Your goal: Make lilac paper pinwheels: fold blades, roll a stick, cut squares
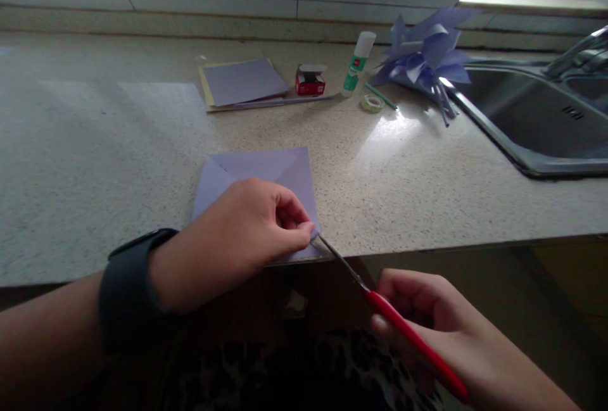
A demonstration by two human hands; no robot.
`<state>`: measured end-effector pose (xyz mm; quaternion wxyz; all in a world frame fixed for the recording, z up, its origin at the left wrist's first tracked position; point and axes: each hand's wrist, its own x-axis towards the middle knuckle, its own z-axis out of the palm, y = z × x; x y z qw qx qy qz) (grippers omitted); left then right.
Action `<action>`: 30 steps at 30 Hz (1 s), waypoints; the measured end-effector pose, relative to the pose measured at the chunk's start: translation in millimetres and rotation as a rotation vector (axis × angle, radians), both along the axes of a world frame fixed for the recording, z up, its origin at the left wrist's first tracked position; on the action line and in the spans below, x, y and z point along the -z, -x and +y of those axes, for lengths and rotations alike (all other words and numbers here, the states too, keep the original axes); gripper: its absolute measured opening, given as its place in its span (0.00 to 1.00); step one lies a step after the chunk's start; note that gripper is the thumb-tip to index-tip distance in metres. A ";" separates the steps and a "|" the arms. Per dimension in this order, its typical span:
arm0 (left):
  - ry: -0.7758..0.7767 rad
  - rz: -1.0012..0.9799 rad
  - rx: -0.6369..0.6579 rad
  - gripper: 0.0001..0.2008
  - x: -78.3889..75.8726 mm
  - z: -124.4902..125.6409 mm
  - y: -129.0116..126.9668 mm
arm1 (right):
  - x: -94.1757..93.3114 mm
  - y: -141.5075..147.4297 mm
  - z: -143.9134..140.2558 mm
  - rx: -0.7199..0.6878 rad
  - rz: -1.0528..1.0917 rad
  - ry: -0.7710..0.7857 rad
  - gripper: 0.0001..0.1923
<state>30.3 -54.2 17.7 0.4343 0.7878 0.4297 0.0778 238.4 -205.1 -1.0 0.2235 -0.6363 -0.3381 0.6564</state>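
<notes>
A lilac square of paper (266, 173) with diagonal creases lies at the front edge of the speckled counter (95, 164). My left hand (237, 233), a dark watch on its wrist, rests on the paper and pinches its near right corner. My right hand (441, 328) is below the counter edge and holds red-handled scissors (380, 306). The blade tips touch that same corner beside my left fingertips.
Further back lie a stack of lilac and yellow sheets (242, 83), a small red box (310, 80), a glue stick (358, 63), a tape roll (371, 103) and a folded lilac paper flower (425, 56). A steel sink (536, 120) is at the right.
</notes>
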 end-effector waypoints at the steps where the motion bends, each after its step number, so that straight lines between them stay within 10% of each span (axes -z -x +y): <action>1: 0.002 0.002 -0.001 0.11 -0.1 0.0 -0.3 | 0.9 1.6 -2.6 -0.003 -0.021 -0.010 0.21; 30: -0.026 0.037 0.001 0.13 0.4 -0.8 0.4 | 5.5 41.3 -17.2 -0.030 -0.287 -0.213 0.23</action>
